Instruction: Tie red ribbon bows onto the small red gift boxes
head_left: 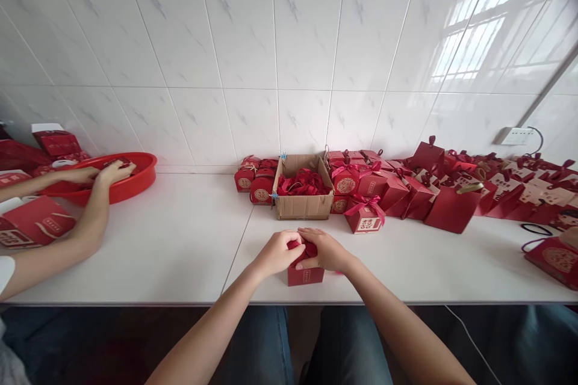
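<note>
A small red gift box point(306, 277) stands on the white table close to its front edge, right in front of me. My left hand point(279, 254) is at the box's upper left, fingers curled and closed on its top edge. Over the upper right side lies my right hand point(326, 251), its thumb across the front and its fingers bent round the top. Red material shows between the two hands, but I cannot tell whether it is a flap or ribbon. The fingertips are partly hidden.
Behind the hands, a cardboard box point(303, 207) holds red ribbons point(304, 183). Right of it stands a finished-looking box with a bow point(363, 216), beside many red gift boxes point(415, 192). At left, another person's hands point(115, 173) reach into a red basin point(147, 167).
</note>
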